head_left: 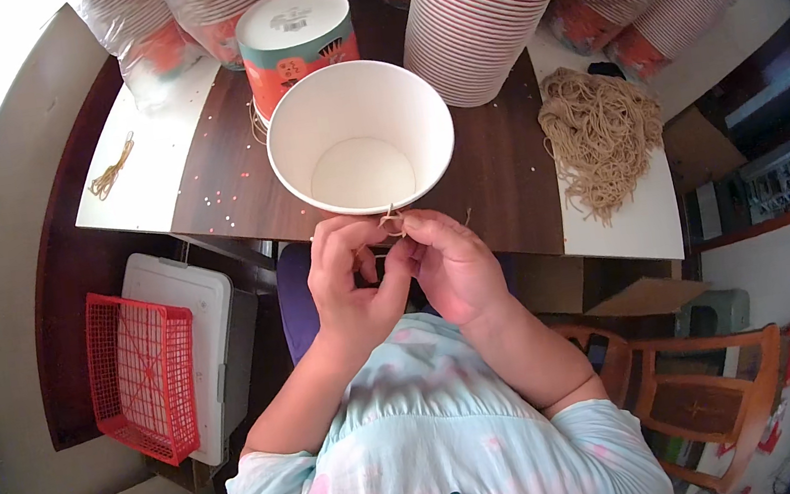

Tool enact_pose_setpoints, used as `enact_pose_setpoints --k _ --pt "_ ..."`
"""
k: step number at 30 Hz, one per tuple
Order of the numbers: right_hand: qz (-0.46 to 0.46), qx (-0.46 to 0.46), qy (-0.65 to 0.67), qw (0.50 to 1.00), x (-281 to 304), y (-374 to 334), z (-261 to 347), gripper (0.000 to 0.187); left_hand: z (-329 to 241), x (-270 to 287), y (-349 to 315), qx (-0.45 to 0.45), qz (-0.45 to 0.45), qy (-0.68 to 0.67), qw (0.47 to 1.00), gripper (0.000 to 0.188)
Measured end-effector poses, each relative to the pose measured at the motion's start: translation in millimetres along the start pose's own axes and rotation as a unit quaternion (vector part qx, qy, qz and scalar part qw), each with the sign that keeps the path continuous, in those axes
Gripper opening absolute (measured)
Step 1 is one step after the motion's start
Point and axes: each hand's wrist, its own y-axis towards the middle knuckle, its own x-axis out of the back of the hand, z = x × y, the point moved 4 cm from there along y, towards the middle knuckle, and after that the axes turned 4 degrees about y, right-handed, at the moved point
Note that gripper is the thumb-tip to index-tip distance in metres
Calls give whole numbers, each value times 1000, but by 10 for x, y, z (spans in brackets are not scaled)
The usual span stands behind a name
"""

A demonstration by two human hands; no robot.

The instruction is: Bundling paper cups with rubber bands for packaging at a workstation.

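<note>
A large white paper bucket (356,111) stands in front of me, its open mouth tipped toward me so that its inside shows. Just below its near rim, my left hand (353,271) and my right hand (456,264) meet, both with fingers pinched. Between the fingertips runs a thin beige cord (391,219), looped or crossed, with a short end sticking up by the rim. Another bit of cord pokes out beside my right hand. Whether the cord passes through the bucket's wall is hidden by my fingers.
Behind stands an upside-down orange-and-teal bucket (298,43). A tall stack of buckets (474,18) leans at the back right. On the right lies a heap of beige cords (601,132); a small cord bundle (114,170) is far left. A red basket (143,373) and wooden chair (704,396) flank me.
</note>
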Motion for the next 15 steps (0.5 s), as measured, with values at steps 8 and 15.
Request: enact_pose_setpoints --k 8,15 --pt "-33 22 -23 999 19 -45 7 17 -71 4 23 -127 -39 126 983 28" --pt "-34 48 -56 997 33 -54 9 16 -71 3 2 -180 -47 142 972 29"
